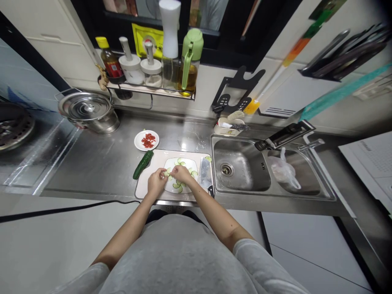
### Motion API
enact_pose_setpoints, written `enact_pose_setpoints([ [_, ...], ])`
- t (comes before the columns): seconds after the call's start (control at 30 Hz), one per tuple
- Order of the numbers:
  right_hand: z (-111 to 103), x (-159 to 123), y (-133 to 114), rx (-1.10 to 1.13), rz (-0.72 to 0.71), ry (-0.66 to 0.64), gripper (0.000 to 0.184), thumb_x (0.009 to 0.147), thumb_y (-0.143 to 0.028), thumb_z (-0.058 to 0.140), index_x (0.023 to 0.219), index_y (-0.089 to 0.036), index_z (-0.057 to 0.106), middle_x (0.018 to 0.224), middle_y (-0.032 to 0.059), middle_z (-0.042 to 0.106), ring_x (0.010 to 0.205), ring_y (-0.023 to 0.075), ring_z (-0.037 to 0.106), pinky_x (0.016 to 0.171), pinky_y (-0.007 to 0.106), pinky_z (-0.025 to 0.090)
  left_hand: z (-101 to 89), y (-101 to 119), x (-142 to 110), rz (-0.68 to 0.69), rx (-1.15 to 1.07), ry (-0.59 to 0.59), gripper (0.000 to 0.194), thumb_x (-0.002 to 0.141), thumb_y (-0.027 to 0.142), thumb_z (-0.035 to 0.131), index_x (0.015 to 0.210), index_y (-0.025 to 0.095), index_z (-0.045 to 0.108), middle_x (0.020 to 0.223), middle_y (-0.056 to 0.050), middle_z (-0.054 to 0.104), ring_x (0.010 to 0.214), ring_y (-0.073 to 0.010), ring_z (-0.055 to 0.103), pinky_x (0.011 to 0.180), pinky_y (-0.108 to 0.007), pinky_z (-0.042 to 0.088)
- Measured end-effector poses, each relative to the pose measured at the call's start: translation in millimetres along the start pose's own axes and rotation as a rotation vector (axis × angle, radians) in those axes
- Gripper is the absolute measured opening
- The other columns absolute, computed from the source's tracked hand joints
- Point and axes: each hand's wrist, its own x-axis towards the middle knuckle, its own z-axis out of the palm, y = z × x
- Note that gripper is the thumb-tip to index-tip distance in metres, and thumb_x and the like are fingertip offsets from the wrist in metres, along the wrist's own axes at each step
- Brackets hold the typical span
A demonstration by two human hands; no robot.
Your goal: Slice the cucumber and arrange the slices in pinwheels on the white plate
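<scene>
My left hand (156, 182) is closed in a pinch on pale green cucumber slices (166, 173) over the left side of a white plate (185, 188). Close beside it, my right hand (181, 174) is also pinched, its fingertips almost meeting those of the left; what they hold is hidden. Cut cucumber slices (177, 186) lie in small fanned groups around the plate. Under the plate is a pale cutting board (147, 190). A cleaver (204, 173) rests on the board's right side, with a slice near its tip. A whole cucumber (143, 164) lies across the board's left edge.
Behind the board stands a small white dish (139, 143) of chopped red pieces. To the right is a double sink (241, 185) with a plastic bag (284, 168) in it. A lidded steel pot (104, 122) stands back left, below a rack of bottles (153, 88).
</scene>
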Motion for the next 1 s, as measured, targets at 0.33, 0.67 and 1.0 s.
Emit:
enact_pose_setpoints([
  [0.33,-3,-1,-12,-0.093,0.059,-0.020,0.012,0.082,-0.030,0.062,0.084,-0.019,0.065,0.086,0.0028,0.067,0.075,0.0137,0.058,0.060,0.023,0.038,-0.4,3,3,0.061,0.177,-0.029,0.027,0.079,0.028,0.058,0.106,0.024,0.065,0.086,-0.003,0.066,0.088,-0.0224,0.057,0.080,-0.032,0.038],
  [0.67,-7,-4,-20,-0.264,0.043,-0.007,0.013,0.087,-0.033,0.060,0.089,-0.020,0.060,0.094,0.0041,0.065,0.083,0.0159,0.058,0.063,0.024,0.037,1.8,5,4,0.098,0.230,0.024,0.022,0.082,0.035,0.060,0.099,0.026,0.070,0.104,-0.008,0.062,0.102,-0.0271,0.052,0.086,-0.037,0.037],
  [1.0,-4,-7,-15,-0.263,0.015,0.013,0.013,0.090,-0.032,0.057,0.092,-0.020,0.061,0.095,0.0057,0.065,0.083,0.0166,0.059,0.063,0.025,0.039,3.8,9,10,0.080,0.258,-0.045,0.020,0.084,0.037,0.057,0.088,0.026,0.073,0.099,-0.007,0.063,0.100,-0.0268,0.052,0.083,-0.037,0.035],
])
